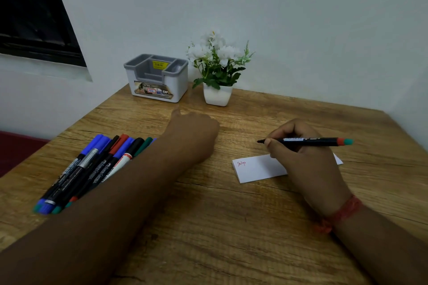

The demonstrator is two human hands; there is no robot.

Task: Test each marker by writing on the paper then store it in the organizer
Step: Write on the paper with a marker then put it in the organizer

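Right hand (308, 157) had its fingers clamped on a black marker (308, 141), held level just above the paper (257, 169), which lay on the table (208, 227) w/ one red word on it; step looked like testing done or about to restart. Left hand (192, 132) was blurred, fingers curled w/ one pointing toward the organizer (157, 78), holding nothing I could see, forearm over the pile of markers (92, 166). Next prob. cap it & carry it to the organizer, well apart at the table's far edge.

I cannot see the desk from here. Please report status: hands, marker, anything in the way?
Right hand grips marker above paper. Left hand curled, holds nothing. Organizer holds no markers yet. Path clear.
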